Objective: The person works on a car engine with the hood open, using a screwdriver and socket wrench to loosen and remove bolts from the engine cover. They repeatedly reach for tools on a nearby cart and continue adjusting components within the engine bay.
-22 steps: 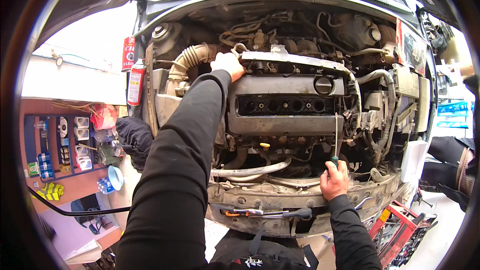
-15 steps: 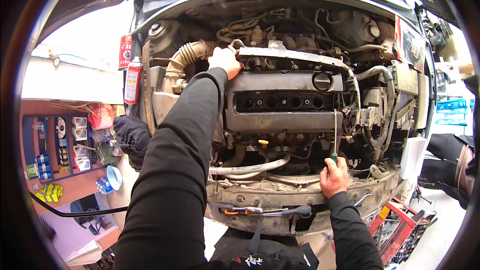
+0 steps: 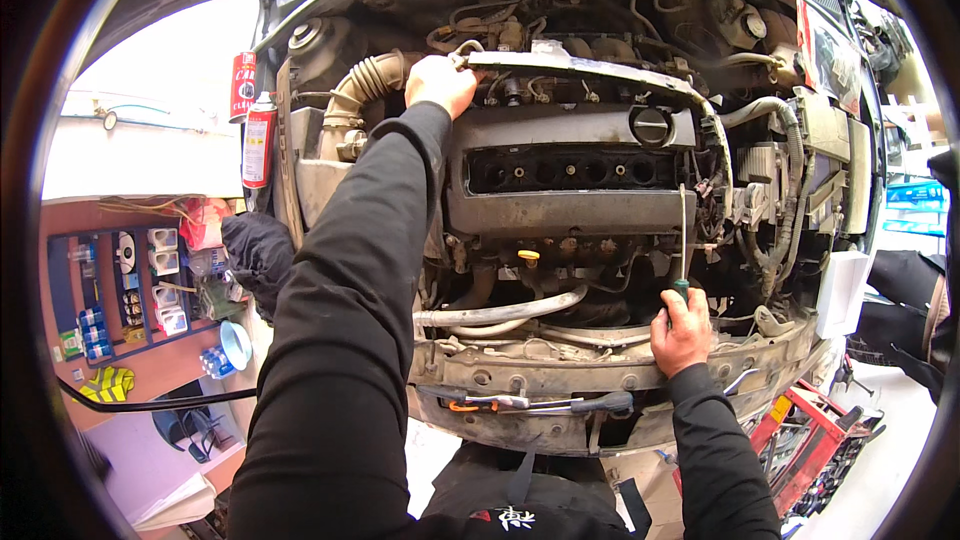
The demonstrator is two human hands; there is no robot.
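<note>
My left hand (image 3: 443, 85) is closed at the left end of a long pale rail (image 3: 590, 65) that lies along the back of the engine's valve cover (image 3: 570, 212). Its fingertips are partly hidden. In my right hand (image 3: 683, 330), low at the front right, is a long thin screwdriver (image 3: 683, 240) with a green handle. The shaft points up and away from me, and its tip lies by the right front part of the cover. An oil filler cap (image 3: 651, 125) sits on the cover, behind the open slot with several dark round wells.
Long-handled tools (image 3: 540, 405) lie on the front crossmember (image 3: 500, 380). A ribbed intake hose (image 3: 365, 90) curves beside my left forearm. Two red spray cans (image 3: 258, 140) stand at the left edge of the bay. A red wheeled rack (image 3: 810, 430) is at the lower right.
The view has tilted and shifted a little, so the engine sits higher in the picture. Both hands keep their holds, and the screwdriver stays at about the same spot on the cover.
</note>
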